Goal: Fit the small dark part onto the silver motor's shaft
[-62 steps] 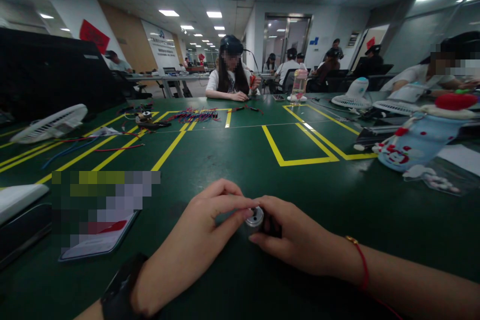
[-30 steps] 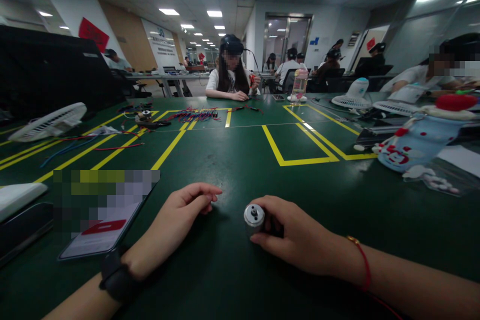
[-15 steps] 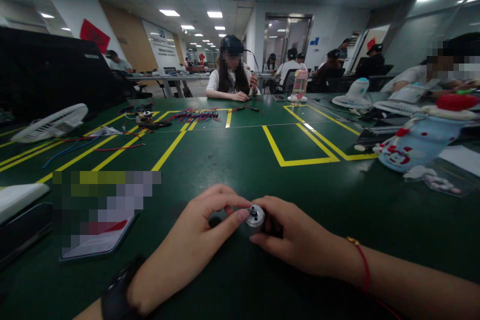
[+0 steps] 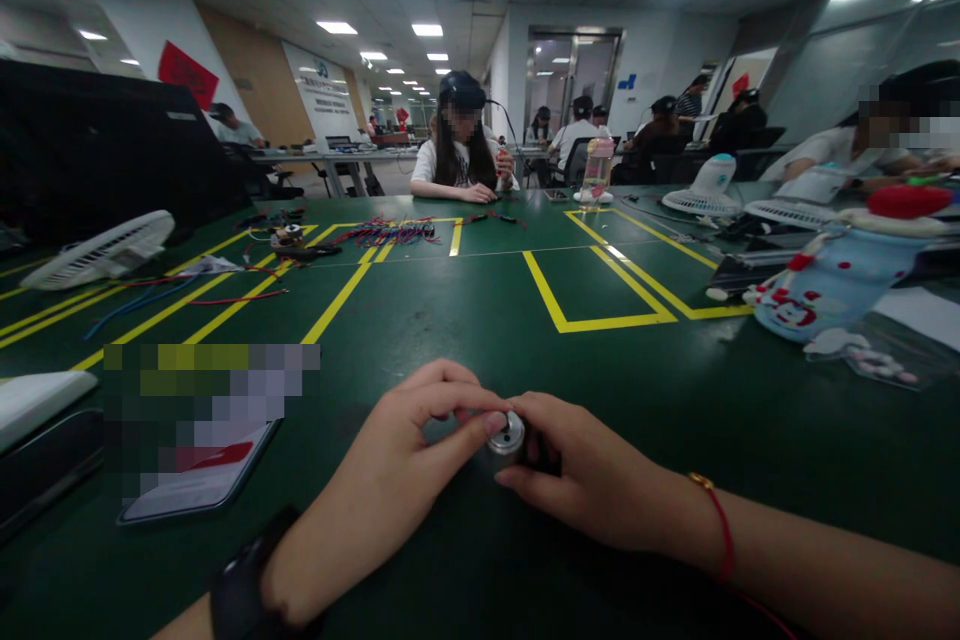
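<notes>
My right hand (image 4: 581,470) is curled around one metal cylinder (image 4: 505,442), in front of me; my left hand (image 4: 420,450) pinches at its top. At left lies one phone (image 4: 214,485). The surface (image 4: 442,315) is dark green, with yellow tape (image 4: 619,324). Farther are one blue bottle (image 4: 840,275), three white fans (image 4: 105,252), one person (image 4: 465,155) opposite. Behind, one wall sign (image 4: 322,100) has writing too small for reading.

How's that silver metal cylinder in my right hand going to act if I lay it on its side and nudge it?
The silver metal cylinder would probably roll, since its wall looks round. Its metallic look suggests it's stiff rather than squashy. Its shine hints at a smooth, perhaps slippery surface.
</notes>
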Motion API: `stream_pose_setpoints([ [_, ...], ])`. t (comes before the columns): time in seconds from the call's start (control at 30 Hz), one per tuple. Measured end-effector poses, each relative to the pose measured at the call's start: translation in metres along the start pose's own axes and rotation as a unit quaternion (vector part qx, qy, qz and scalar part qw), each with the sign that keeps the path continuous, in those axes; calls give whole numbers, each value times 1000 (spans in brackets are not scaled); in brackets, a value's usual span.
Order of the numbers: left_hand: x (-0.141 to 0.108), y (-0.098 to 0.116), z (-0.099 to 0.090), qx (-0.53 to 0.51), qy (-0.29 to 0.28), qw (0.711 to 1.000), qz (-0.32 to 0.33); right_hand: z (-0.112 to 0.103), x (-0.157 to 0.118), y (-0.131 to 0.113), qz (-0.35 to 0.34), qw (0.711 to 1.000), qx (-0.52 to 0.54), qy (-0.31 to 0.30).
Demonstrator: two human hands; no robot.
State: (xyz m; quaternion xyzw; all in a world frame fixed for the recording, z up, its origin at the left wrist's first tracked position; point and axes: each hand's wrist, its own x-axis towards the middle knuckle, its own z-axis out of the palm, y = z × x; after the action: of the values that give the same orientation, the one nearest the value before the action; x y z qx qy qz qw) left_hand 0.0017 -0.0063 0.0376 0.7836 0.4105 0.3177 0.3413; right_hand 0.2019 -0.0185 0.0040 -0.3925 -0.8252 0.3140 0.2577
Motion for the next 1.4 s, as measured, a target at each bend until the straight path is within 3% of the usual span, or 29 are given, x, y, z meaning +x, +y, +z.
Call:
stream_pose_setpoints([
  [0.2,-3,-9,-12,9,20,999,-30,1,-1,0,9,1000,-1,0],
  [0.5,-14,-48,-10,38,-64,997,-33,-1,-2,1,24,1000,-5,-3],
  [0.8,-13,-52,-8,107,-95,990,-10,0,-1,1,29,1000,1,-1],
  [1.03,-13,-53,-10,87,-105,990,-23,0,-1,2,26,1000,-2,-1],
  [1.13,-11,-50,-14,47,-89,994,-46,0,-2,3,25,1000,-3,-2],
  [1.3,-10,-46,-21,35,11,991,-125,-2,-2,2,25,1000,-8,-5],
  [1.4,-10,-48,-21,23,28,986,-160,-3,-2,2,25,1000,-8,-6],
])
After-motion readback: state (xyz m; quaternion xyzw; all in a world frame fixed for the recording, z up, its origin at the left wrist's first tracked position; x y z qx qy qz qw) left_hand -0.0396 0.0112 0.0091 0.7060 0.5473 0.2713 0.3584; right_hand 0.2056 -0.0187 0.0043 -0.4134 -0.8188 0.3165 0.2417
